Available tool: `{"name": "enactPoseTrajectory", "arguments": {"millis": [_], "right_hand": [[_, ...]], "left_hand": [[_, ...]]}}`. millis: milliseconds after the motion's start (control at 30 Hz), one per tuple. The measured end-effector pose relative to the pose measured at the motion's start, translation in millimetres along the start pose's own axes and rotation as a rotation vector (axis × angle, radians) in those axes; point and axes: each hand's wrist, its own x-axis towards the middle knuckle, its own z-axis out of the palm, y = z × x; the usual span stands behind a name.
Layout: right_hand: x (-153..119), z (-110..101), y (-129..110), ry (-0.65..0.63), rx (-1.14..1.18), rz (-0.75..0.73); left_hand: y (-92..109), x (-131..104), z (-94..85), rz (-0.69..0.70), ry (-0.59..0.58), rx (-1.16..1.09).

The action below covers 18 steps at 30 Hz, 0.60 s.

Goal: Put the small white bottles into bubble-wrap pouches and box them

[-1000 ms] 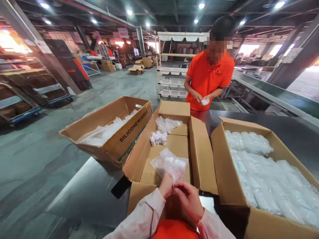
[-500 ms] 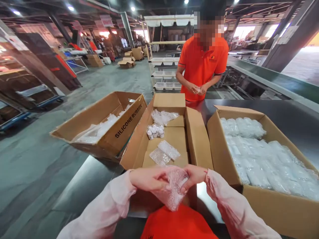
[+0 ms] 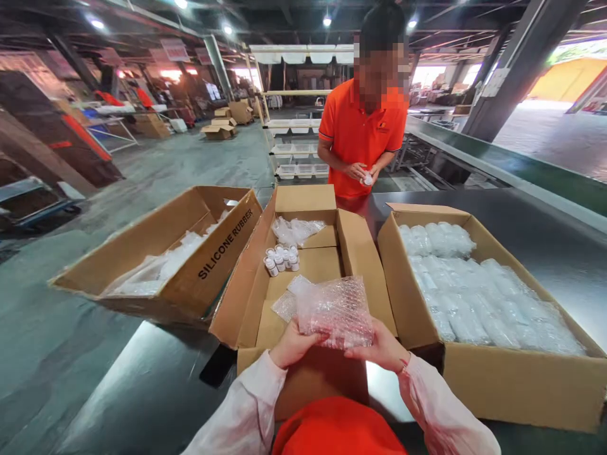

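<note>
Both my hands hold up a clear bubble-wrap bag (image 3: 337,311) over the near end of the middle cardboard box (image 3: 246,287). My left hand (image 3: 294,344) grips its lower left edge and my right hand (image 3: 380,347) its lower right edge. Inside that box lie more bubble-wrap pieces (image 3: 286,306), a cluster of small white bottles (image 3: 281,260) and some plastic bags (image 3: 294,230) at the far end.
A box marked SILICONE RUBBER (image 3: 190,278) with plastic bags sits left. A big box (image 3: 502,379) full of wrapped items stands right. A person in an orange shirt (image 3: 363,136) stands across the dark table (image 3: 142,392), handling a small white item. Shelving and a conveyor lie behind.
I have lifted the bubble-wrap bag from near my chest up over the box and spread it flat between both hands. The view has shifted slightly right.
</note>
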Motion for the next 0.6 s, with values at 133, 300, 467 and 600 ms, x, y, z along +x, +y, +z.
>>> {"name": "enactPoseTrajectory", "arguments": {"millis": [133, 300, 467, 600], "right_hand": [[-7, 8, 11, 0.219, 0.213, 0.307], [-12, 2, 12, 0.109, 0.165, 0.122], [-22, 1, 14, 0.196, -0.215, -0.125], [-32, 8, 22, 0.275, -0.255, 0.088]], "left_hand": [[26, -3, -4.0, 0.252, -0.349, 0.272], [27, 1, -4.1, 0.310, -0.403, 0.426], [28, -1, -6.7, 0.190, -0.353, 0.348], [24, -7, -5.0, 0.273, -0.362, 0.515]]}}
